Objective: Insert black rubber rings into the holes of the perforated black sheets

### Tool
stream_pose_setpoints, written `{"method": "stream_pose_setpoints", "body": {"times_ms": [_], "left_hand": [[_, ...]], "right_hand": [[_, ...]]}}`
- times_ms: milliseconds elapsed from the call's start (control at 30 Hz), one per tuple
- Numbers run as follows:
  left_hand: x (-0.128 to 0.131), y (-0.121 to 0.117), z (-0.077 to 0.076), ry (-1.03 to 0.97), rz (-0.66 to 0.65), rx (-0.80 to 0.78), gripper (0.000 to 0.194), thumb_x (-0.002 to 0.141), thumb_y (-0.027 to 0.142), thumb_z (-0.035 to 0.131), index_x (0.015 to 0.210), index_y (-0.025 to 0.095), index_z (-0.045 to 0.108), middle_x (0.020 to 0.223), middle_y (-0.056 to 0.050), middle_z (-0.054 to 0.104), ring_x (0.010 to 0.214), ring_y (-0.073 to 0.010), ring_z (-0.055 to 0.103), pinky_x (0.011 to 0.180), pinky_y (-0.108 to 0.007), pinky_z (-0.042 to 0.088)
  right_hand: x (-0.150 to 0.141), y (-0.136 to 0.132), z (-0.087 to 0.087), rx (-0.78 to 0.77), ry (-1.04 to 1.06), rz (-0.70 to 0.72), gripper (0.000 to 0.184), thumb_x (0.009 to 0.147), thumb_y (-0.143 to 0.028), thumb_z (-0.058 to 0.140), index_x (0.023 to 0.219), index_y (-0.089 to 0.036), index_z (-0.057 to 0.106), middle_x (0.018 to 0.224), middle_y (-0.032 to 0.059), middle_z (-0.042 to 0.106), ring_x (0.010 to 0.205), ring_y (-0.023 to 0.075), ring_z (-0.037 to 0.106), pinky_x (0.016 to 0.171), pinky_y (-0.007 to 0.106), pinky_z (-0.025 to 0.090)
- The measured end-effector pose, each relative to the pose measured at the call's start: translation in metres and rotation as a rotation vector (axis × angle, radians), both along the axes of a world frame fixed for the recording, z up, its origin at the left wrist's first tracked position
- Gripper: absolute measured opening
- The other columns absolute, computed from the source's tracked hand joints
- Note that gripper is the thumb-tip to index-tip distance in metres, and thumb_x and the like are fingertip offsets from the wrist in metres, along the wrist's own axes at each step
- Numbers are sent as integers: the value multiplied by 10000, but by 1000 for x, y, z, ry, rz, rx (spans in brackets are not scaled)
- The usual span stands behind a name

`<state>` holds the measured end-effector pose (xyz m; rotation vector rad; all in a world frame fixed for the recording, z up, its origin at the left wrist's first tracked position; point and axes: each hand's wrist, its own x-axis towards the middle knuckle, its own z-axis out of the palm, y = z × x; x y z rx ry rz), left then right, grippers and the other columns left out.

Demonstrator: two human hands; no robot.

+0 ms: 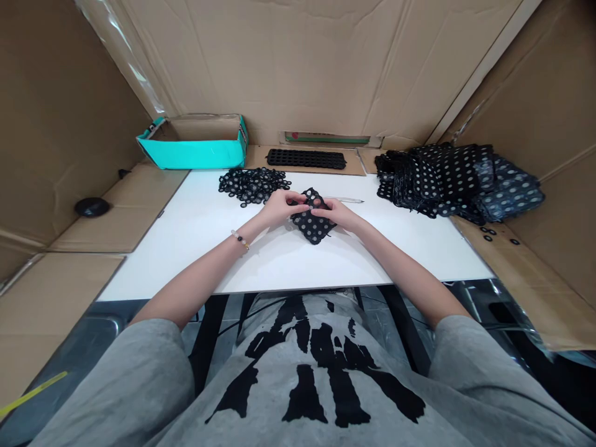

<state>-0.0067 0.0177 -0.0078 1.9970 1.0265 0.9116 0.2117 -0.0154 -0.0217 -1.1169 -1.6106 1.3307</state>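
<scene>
White table (177, 254), loose black rings (254, 185)

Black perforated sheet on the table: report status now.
Left hand, right hand: both pinching black perforated sheet. Black ring pile beyond left hand.

Fingers (298, 198) of both hands cover the middle of the black perforated sheet (313, 226), hiding whatever lies between them. The slim pale tool (349, 200) beyond the right hand (338, 214) is partly hidden, its kind too small to tell. The loose black rings (254, 185) merge at this scale; the dark round object (92, 207) on the cardboard ledge (139, 192) cannot be identified.
</scene>
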Motion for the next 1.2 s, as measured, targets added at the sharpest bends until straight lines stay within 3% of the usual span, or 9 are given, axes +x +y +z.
{"method": "stream_pose_setpoints", "body": {"times_ms": [133, 267, 400, 567, 733, 833, 933, 1067, 1200], "left_hand": [[-6, 15, -4, -125, 126, -70, 265, 768, 419, 768, 764, 158, 807, 826, -80, 794, 817, -238, 696, 804, -343, 526], [-38, 44, -2, -199, 557, 74, 272, 868, 390, 665, 735, 173, 762, 840, -75, 779, 882, -252, 700, 879, -365, 520], [-84, 66, -1, 10, 705, 261, 227, 909, 336, 624, 919, 188, 796, 1020, -120, 765, 1125, -317, 620, 1094, -495, 402], [-81, 53, -1, 215, 660, 353, 340, 913, 328, 644, 1209, 218, 770, 1308, -158, 660, 1308, -408, 429, 1143, -598, 299], [-24, 14, 6, 276, 64, 368, 370, 873, 456, 726, 1161, 234, 793, 1160, -84, 763, 1143, -324, 533, 1064, -516, 397], [-2, -2, 7, 254, -95, 270, 395, 745, 491, 837, 1043, 232, 828, 1012, -65, 801, 1026, -293, 584, 950, -438, 467], [1, -4, 5, 159, -77, 156, 337, 744, 495, 818, 935, 219, 844, 911, -60, 804, 892, -248, 642, 871, -387, 496], [-5, 9, 2, -19, 5, -33, 356, 705, 532, 825, 794, 187, 825, 856, -78, 797, 792, -232, 679, 782, -356, 513], [-24, 31, 2, -214, 323, -27, 266, 751, 445, 806, 709, 185, 766, 836, -77, 783, 867, -244, 701, 845, -346, 522]], "right_hand": [[0, 0, -3, -123, -34, -39, 437, 587, -516, 867, 777, -172, 674, 703, -17, 659, 706, 160, 559, 692, 285, 400], [-2, -2, -3, -133, -70, -50, 427, 568, -501, 883, 744, -184, 657, 675, -19, 640, 686, 158, 546, 666, 286, 387], [-4, -4, -1, -167, -41, -94, 454, 570, -530, 874, 768, -193, 643, 673, -35, 627, 662, 142, 530, 647, 277, 368], [-7, -5, -1, -135, -16, -127, 501, 568, -609, 851, 682, -191, 599, 660, -33, 614, 673, 137, 530, 657, 274, 381], [-9, -6, 1, -79, 10, -126, 503, 583, -624, 838, 707, -191, 615, 712, -13, 666, 720, 155, 563, 688, 281, 418], [-8, -6, 2, -10, 21, -61, 462, 623, -578, 827, 804, -177, 686, 817, 4, 708, 780, 158, 576, 714, 274, 433], [-4, -3, 2, -58, 9, 58, 476, 625, -526, 835, 924, -174, 717, 827, -2, 689, 737, 147, 555, 664, 273, 432], [-2, 0, -2, -82, 9, 109, 411, 608, -497, 850, 778, -164, 678, 695, -27, 605, 636, 116, 499, 632, 276, 411], [-2, 1, -3, -103, 26, 43, 413, 577, -498, 864, 727, -170, 663, 638, -34, 593, 604, 106, 473, 605, 268, 381]]}}
